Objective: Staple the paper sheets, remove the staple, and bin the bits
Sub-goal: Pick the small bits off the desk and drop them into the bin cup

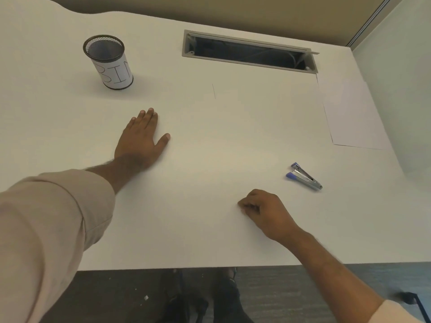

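Table (pixel 210 141): white. Bin (pixel 109 62) beyond left hand (pixel 140 141): black mesh, white label, black letters. Staple remover (pixel 304 176) beyond right hand (pixel 263 212): silver, blue tips. Sleeve (pixel 53 217): beige.

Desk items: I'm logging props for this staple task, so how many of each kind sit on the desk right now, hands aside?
Mesh cup labelled BIN: 1
Staple tool with blue grips: 1
Paper sheets at the right edge: 1 stack, sheet count not readable
Total: 3
The right hand is curled at the desk; whether it pinches anything is too small to tell.
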The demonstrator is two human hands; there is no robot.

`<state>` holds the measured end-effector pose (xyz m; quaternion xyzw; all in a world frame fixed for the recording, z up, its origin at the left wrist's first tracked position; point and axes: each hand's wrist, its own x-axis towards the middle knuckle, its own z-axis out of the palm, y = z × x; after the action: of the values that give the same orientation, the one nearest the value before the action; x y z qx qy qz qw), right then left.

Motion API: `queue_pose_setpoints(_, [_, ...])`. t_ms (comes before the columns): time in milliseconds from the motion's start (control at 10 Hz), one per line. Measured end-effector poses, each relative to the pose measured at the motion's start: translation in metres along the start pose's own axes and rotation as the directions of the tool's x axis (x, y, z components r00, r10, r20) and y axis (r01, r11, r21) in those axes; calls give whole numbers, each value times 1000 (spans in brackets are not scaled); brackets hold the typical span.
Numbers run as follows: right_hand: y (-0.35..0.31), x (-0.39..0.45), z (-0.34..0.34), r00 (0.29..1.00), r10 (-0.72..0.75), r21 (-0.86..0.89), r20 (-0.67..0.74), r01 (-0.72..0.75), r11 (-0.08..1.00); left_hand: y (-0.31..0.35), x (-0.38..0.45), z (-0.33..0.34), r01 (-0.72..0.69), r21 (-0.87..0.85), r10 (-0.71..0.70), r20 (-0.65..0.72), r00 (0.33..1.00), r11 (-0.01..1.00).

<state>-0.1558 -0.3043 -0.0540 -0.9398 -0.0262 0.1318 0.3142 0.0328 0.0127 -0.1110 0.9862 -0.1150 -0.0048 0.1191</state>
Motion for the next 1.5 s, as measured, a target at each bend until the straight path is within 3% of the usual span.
queue_pose_setpoints(300, [-11, 6, 15, 994, 88, 28, -64, -86, 996, 0, 0, -1, 7, 2, -7, 1, 1000, 1000])
queue_pose_setpoints(600, [-12, 2, 16, 986, 85, 70, -145, -75, 995, 1, -1, -1, 4, 5, -4, -6, 1000, 1000])
queue_pose_setpoints(800, [-23, 1, 24, 998, 32, -71, -46, -35, 997, 1, 0, -1, 8, 8, -8, -3, 1000, 1000])
queue_pose_setpoints(1100, [-26, 4, 34, 985, 55, -110, -166, -74, 991, -1, 0, 0, 7, 4, -7, 3, 1000, 1000])
queue_pose_setpoints(1400, [-25, 7, 39, 985, -104, -341, -138, 51, 939, -1, 0, 0, 6, 7, -6, 4, 1000, 1000])
queue_pose_setpoints(1500, [-23, 9, 38, 991, -78, -324, -106, 40, 945, -1, 0, 0, 7, 5, -7, 4, 1000, 1000])
